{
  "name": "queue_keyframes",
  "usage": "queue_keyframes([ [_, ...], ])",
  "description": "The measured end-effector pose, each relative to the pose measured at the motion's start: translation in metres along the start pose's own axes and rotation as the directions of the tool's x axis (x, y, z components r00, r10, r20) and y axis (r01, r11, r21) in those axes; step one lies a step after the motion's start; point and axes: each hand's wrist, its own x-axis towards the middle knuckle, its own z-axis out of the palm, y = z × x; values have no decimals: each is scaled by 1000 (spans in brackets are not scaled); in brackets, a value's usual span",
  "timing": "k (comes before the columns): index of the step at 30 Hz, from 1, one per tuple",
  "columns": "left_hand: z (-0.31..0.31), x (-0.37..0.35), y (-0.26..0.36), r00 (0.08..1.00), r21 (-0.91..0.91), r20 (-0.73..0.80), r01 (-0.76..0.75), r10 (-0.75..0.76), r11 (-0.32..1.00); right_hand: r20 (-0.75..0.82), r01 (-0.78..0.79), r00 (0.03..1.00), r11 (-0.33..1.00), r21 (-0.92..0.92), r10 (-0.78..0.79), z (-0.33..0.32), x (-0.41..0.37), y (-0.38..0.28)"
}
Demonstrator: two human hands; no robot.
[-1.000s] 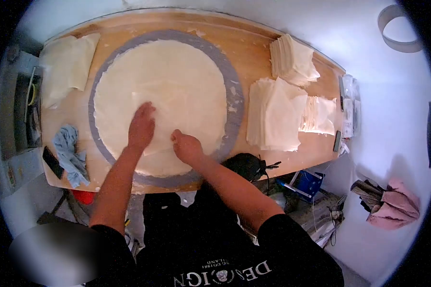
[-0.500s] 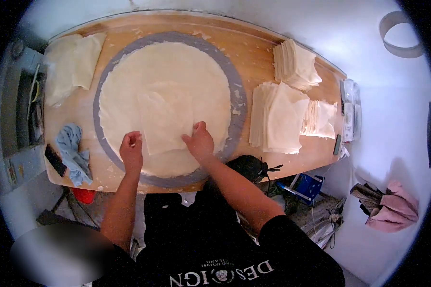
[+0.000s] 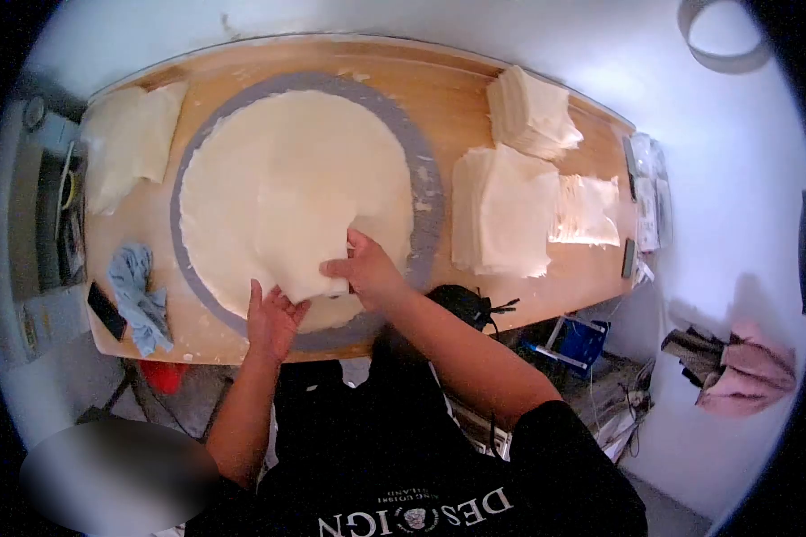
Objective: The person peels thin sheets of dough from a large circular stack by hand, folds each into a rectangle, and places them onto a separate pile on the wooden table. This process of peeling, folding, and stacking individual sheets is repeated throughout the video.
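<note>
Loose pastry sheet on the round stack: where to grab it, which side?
Probably its near edge, from the person's side: that edge of the loose sheet is lifted off the round stack, where the left hand and right hand meet it. Thin and limp, so pinch both near corners.

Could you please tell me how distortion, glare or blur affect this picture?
Head view: fisheye bends the long wooden table into an arc, corners vignetted black. Head view: the white wall at right is overexposed. Head view: a blurred patch covers lower left; the left hand, right hand and the thin pale dough sheet they hold are fairly sharp.
</note>
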Motion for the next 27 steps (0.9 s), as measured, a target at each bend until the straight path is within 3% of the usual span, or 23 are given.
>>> queue_keyframes([
  [1, 0, -3, -10, 1000, 16, 13, 13, -13, 1000, 12, -2, 1000, 999, -37, 3, -5, -13, -6],
  [3, -4, -8, -34, 998, 220, -30, -53, 61, 974, -7, 35, 999, 999, -34, -35, -22, -45, -13],
  [5, 30, -36, -41, 999, 339, 33, -45, 36, 940, -20, 74, 997, 997, -36, -74, -42, -78, -26],
  [7, 49, -53, -47, 972, 499, 226, -63, -60, 865, 6, 83, 997, 996, 32, -83, -65, -111, -44],
  [11, 135, -88, -66, 959, 611, 266, -93, -93, 786, 25, 112, 993, 971, 209, -119, -126, -148, -73],
  [15, 227, -81, -97, 883, 667, 468, -336, -24, 665, -120, 365, 929, 921, 138, -350, -181, -179, -131],
  [19, 277, -55, -137, 783, 666, 620, -496, -44, 557, -201, 510, 844, 860, 17, -497, -233, -195, -157],
  [22, 266, 0, -181, 848, 756, 528, -444, -46, 481, -290, 468, 802, 851, -236, -522, -285, -172, -121],
  [24, 235, 48, -207, 881, 838, 465, -407, -85, 364, -327, 284, 827, 842, -459, -457, -340, -134, -69],
  [25, 222, 63, -216, 880, 838, 468, -413, -82, 357, -325, 293, 825, 841, -454, -463, -346, -129, -55],
  [27, 207, 72, -227, 924, 878, 372, -321, -84, 354, -527, 60, 797, 907, -417, -295, -343, -126, -36],
])
